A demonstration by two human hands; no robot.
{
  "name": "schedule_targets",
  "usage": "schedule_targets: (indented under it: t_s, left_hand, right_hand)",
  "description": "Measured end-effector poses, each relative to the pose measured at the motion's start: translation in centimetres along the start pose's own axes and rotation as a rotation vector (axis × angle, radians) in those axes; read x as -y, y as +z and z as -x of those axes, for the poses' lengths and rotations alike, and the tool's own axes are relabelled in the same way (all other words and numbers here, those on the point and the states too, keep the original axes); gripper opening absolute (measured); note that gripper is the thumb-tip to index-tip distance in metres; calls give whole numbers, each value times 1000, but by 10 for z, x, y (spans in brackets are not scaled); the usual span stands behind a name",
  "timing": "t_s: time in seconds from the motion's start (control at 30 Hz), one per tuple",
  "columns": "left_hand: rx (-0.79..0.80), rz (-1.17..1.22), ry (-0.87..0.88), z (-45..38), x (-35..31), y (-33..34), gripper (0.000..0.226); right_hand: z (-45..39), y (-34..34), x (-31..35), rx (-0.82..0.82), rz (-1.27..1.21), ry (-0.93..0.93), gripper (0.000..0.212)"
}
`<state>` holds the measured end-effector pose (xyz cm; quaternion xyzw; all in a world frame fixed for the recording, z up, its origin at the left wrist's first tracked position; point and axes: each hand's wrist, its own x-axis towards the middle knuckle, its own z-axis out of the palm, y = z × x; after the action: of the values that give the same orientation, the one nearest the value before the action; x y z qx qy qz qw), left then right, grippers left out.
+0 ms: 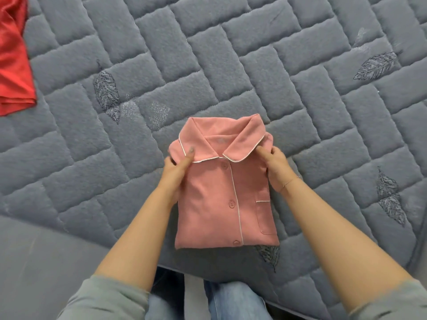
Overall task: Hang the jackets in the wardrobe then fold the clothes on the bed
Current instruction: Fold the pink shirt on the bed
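Pink shirt (226,192) folded compact near bed (300,88) front edge; left hand (178,167) and right hand (276,167) grip its sides. Red garment (13,61) at far-left edge apparently unfolded. Wardrobe unseen.

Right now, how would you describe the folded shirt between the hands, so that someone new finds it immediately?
On the grey quilted bed cover, look near its front edge, between the left hand and right hand. The pink shirt lies there folded, with collar, white piping and buttons. The red garment at the far left is unfolded.
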<state>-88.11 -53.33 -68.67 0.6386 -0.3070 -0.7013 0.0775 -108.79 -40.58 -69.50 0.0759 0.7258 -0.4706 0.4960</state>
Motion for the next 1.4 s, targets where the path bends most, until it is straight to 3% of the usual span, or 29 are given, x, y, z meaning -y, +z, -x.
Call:
schedule_targets:
  t_s: [0.1, 0.27, 0.47, 0.6, 0.7, 0.87, 1.0, 1.1, 1.23, 1.3, 1.4]
  left_hand:
    - [122, 92, -36, 19, -7, 3, 44]
    - [193, 261, 64, 85, -12, -21, 27]
    - [221, 245, 344, 204, -28, -95, 47]
    - [167, 279, 553, 293, -57, -167, 47]
    - [113, 341, 656, 375, -76, -236, 33]
    - [-57, 582, 719, 509, -79, -356, 29]
    - [-202, 847, 730, 597, -74, -443, 52]
    - [-313, 1014, 785, 651, -61, -505, 49]
    - [-464, 1129, 857, 707, -26, -578, 37]
    - [-568, 1161, 891, 731, -7, -610, 32]
    - [-809, 1201, 947, 769, 24, -651, 32]
  right_hand:
    - [17, 9, 18, 85, 35, 24, 18]
    - [86, 7, 40, 181, 53, -156, 24]
    - [220, 34, 63, 340, 66, -409, 25]
    - [318, 79, 90, 473, 181, -556, 23]
    - [402, 124, 110, 561, 232, -634, 21]
    - [538, 231, 121, 799, 257, -671, 22]
    - [632, 329, 107, 1115, 199, -520, 25]
    - [692, 394, 81, 1398, 122, -336, 35]
    - [765, 485, 25, 1593, 355, -401, 61]
    - [801, 530, -1, 1611, 410, -494, 55]
    - [852, 587, -31, 1769, 499, -528, 34]
